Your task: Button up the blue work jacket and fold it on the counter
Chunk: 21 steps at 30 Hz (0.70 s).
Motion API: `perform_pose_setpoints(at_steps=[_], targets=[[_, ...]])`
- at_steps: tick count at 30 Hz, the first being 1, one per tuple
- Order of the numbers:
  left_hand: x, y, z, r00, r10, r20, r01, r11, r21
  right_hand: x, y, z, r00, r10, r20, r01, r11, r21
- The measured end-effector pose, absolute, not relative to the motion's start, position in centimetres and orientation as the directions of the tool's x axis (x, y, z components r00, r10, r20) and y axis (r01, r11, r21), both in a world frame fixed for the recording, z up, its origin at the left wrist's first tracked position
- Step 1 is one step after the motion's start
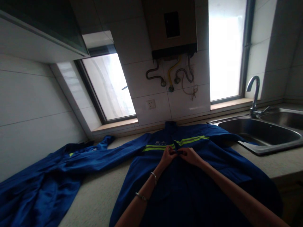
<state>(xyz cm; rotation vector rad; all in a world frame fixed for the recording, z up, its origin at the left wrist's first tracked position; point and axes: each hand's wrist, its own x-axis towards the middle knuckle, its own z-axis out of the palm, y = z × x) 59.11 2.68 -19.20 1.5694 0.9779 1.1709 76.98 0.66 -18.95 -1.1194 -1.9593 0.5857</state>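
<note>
A blue work jacket (194, 179) with yellow-green stripes lies spread on the countertop, its collar toward the wall. Over the front placket, just below the stripes, my left hand (169, 155) pinches the jacket's edge. My right hand (189, 156) grips the same edge close beside it, fingertips nearly meeting. Whatever small fastening sits between the fingers is too dark to make out. Two silver bangles circle my left wrist. The jacket's one sleeve stretches left, and the other reaches the sink's rim.
Another blue garment (47, 176) lies heaped at the left of the speckled countertop (94, 198). On the right is a steel sink (258, 149) with a curved faucet (254, 94). A water heater (172, 28) with hoses hangs on the tiled wall between two windows.
</note>
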Motion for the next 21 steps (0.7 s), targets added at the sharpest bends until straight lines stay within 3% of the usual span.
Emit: perform_pose_setpoints(at_steps=[10,15,21], targets=[[59.24,2.50,-19.24,0.248,0.922,0.296,0.060,-0.320,0.946,77.27,1.04,-18.72,-0.247,0.842,0.480,0.602,0.522,-0.604],[59.21,2.46,-18.70,0.178,0.959,0.222,0.087,-0.240,0.967,77.46,0.74,-18.55,-0.291,0.824,0.486,0.581,0.556,-0.595],[58.81,3.01,-19.14,0.242,0.957,0.160,0.011,-0.167,0.986,77.25,0.48,-18.69,-0.268,0.812,0.519,0.538,0.573,-0.618]])
